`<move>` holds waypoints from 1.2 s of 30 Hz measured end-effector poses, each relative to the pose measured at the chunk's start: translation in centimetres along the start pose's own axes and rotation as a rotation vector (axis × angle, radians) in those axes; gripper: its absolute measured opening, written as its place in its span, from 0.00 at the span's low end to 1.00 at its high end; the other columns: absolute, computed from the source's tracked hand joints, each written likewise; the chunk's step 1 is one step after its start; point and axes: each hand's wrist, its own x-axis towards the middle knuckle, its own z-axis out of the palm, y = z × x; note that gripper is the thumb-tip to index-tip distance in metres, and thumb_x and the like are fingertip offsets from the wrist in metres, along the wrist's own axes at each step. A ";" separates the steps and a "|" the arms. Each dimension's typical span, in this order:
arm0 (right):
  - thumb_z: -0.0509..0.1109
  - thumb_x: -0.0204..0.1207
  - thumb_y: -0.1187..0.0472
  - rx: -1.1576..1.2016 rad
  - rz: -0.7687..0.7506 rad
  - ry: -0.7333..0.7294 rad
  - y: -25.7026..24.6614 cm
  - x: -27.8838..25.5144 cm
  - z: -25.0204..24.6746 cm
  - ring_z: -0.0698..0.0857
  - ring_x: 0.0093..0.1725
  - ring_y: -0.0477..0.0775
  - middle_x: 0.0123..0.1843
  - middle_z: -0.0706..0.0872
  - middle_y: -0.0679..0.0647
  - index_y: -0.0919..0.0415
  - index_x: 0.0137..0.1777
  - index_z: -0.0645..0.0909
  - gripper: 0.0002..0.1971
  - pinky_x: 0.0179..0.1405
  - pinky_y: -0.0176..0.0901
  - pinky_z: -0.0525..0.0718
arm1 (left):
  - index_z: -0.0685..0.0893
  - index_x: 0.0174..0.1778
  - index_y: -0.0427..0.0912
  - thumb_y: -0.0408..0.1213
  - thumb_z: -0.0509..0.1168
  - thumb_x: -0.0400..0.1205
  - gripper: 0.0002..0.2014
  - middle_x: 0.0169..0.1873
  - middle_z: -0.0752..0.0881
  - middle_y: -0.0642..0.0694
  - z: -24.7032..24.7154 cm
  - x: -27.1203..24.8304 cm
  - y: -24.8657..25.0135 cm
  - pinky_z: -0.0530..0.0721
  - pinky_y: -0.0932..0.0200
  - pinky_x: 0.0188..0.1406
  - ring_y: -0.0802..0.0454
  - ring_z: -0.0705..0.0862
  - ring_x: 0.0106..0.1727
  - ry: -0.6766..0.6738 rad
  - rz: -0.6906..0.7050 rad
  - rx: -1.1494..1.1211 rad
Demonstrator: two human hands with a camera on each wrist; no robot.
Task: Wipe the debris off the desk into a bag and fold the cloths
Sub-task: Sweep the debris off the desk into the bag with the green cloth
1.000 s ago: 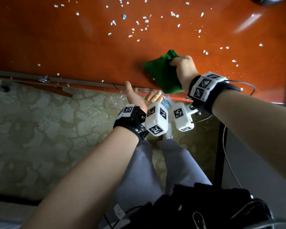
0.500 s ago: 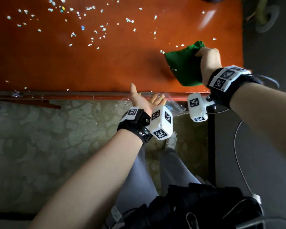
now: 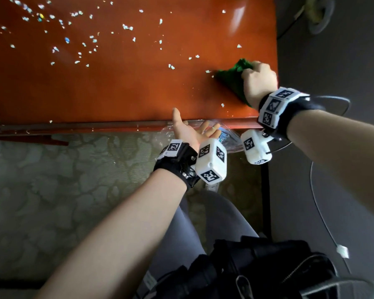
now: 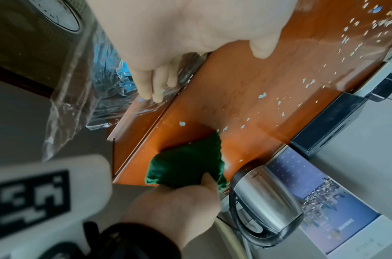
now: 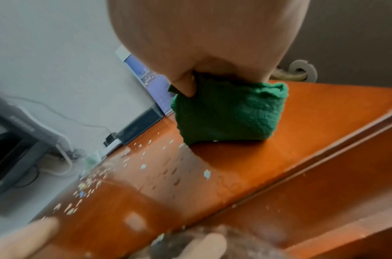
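Note:
Small pale debris point(image 3: 78, 39) lies scattered over the orange desk point(image 3: 127, 87), thickest at the far left. My right hand point(image 3: 258, 80) grips a bunched green cloth point(image 3: 232, 82) that rests on the desk near its right edge; the cloth point(image 5: 228, 113) fills the right wrist view. My left hand point(image 3: 190, 130) is palm up at the desk's front edge, thumb raised. Its straight fingers point(image 4: 155, 87) press the rim of a clear plastic bag point(image 4: 79, 78) against the edge. The bag point(image 3: 229, 139) hangs below the desk.
A steel kettle point(image 4: 263, 198), a black box point(image 4: 330, 122) and a blue calendar point(image 4: 319, 192) stand at the desk's back right. A monitor point(image 5: 11, 149) and cables are at the back left. Patterned carpet point(image 3: 52, 190) lies below.
My right hand has carried the green cloth to the right and away from the front edge, towards the desk's right side. My left hand stays at the edge with the bag.

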 end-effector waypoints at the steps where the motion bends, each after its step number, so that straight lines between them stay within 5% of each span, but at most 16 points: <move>1: 0.57 0.78 0.59 -0.032 -0.017 -0.021 0.2 -0.3 0.4 0.80 0.54 0.68 0.54 0.84 0.66 0.61 0.58 0.82 0.16 0.47 0.47 0.75 | 0.66 0.69 0.52 0.70 0.59 0.78 0.32 0.62 0.79 0.31 0.1 0.3 -0.5 0.76 0.30 0.69 0.25 0.84 0.62 -0.003 -0.003 0.019; 4: 0.57 0.78 0.59 -0.098 -0.065 -0.088 0.7 -1.4 1.6 0.77 0.46 0.65 0.49 0.84 0.66 0.62 0.52 0.81 0.13 0.41 0.44 0.69 | 0.65 0.60 0.51 0.72 0.58 0.77 0.30 0.55 0.79 0.32 0.3 0.9 -1.5 0.77 0.31 0.68 0.26 0.84 0.63 -0.019 -0.016 0.047; 7: 0.58 0.78 0.58 -0.079 -0.084 -0.175 1.3 -2.6 2.4 0.81 0.51 0.66 0.53 0.85 0.66 0.60 0.54 0.83 0.13 0.44 0.45 0.74 | 0.65 0.70 0.47 0.74 0.57 0.76 0.38 0.50 0.79 0.33 0.6 1.2 -2.4 0.77 0.34 0.71 0.31 0.87 0.58 -0.057 -0.016 0.007; 9: 0.59 0.78 0.58 -0.021 -0.076 -0.269 1.6 -3.4 2.9 0.82 0.54 0.66 0.55 0.86 0.64 0.60 0.58 0.84 0.15 0.49 0.47 0.80 | 0.72 0.63 0.41 0.73 0.57 0.77 0.37 0.45 0.80 0.35 0.8 1.1 -2.7 0.78 0.35 0.69 0.37 0.86 0.50 -0.093 -0.008 -0.039; 13: 0.60 0.77 0.60 0.062 -0.050 -0.339 1.9 -3.9 2.5 0.83 0.55 0.67 0.56 0.85 0.65 0.61 0.58 0.84 0.15 0.55 0.55 0.83 | 0.78 0.54 0.36 0.70 0.59 0.78 0.35 0.55 0.81 0.33 0.7 1.1 -3.2 0.79 0.29 0.65 0.33 0.84 0.62 -0.085 -0.004 -0.081; 16: 0.60 0.78 0.64 0.188 -0.036 -0.275 1.6 -3.0 1.2 0.82 0.56 0.65 0.55 0.84 0.65 0.65 0.60 0.83 0.15 0.55 0.53 0.83 | 0.72 0.60 0.43 0.73 0.58 0.77 0.34 0.48 0.78 0.35 0.7 1.3 -3.0 0.76 0.31 0.70 0.32 0.84 0.56 -0.089 -0.010 -0.057; 18: 0.61 0.79 0.64 0.283 -0.007 -0.212 1.2 -2.0 0.2 0.81 0.56 0.58 0.56 0.81 0.59 0.62 0.66 0.80 0.17 0.54 0.43 0.80 | 0.67 0.67 0.49 0.73 0.58 0.77 0.34 0.54 0.80 0.34 0.7 1.3 -2.8 0.77 0.31 0.70 0.27 0.86 0.57 -0.058 -0.005 -0.001; 21: 0.61 0.77 0.61 0.333 0.008 -0.093 0.5 0.0 -0.8 0.80 0.60 0.56 0.61 0.81 0.56 0.59 0.69 0.79 0.20 0.60 0.40 0.78 | 0.68 0.65 0.50 0.70 0.58 0.79 0.30 0.67 0.78 0.30 0.8 1.2 -2.8 0.76 0.30 0.70 0.24 0.82 0.63 -0.040 0.004 0.009; 23: 0.61 0.77 0.60 0.337 0.005 -0.012 0.1 1.2 -1.4 0.81 0.62 0.56 0.62 0.83 0.57 0.57 0.65 0.81 0.18 0.61 0.39 0.78 | 0.68 0.66 0.47 0.70 0.58 0.79 0.32 0.67 0.77 0.28 1.0 1.4 -2.6 0.75 0.34 0.70 0.26 0.81 0.65 -0.020 0.030 0.020; 26: 0.60 0.77 0.62 0.284 -0.013 0.094 -0.3 2.8 -2.3 0.79 0.51 0.57 0.49 0.82 0.55 0.55 0.52 0.81 0.10 0.49 0.41 0.75 | 0.66 0.72 0.46 0.70 0.60 0.78 0.36 0.70 0.71 0.29 1.5 1.8 -2.1 0.75 0.44 0.63 0.32 0.80 0.60 0.002 0.053 -0.013; 29: 0.58 0.79 0.62 0.214 -0.013 0.180 -0.5 4.5 -3.1 0.79 0.53 0.59 0.52 0.84 0.59 0.62 0.59 0.81 0.14 0.49 0.43 0.70 | 0.58 0.85 0.44 0.72 0.55 0.78 0.46 0.79 0.65 0.32 2.3 1.7 -1.4 0.73 0.34 0.74 0.28 0.77 0.71 -0.017 0.029 -0.010; 36: 0.55 0.81 0.60 0.095 -0.001 0.218 -2.8 8.0 -2.8 0.79 0.65 0.60 0.65 0.83 0.59 0.60 0.65 0.77 0.16 0.55 0.42 0.68 | 0.48 0.87 0.43 0.76 0.56 0.74 0.54 0.82 0.59 0.27 2.4 2.5 1.0 0.67 0.29 0.76 0.26 0.68 0.78 0.056 -0.034 -0.052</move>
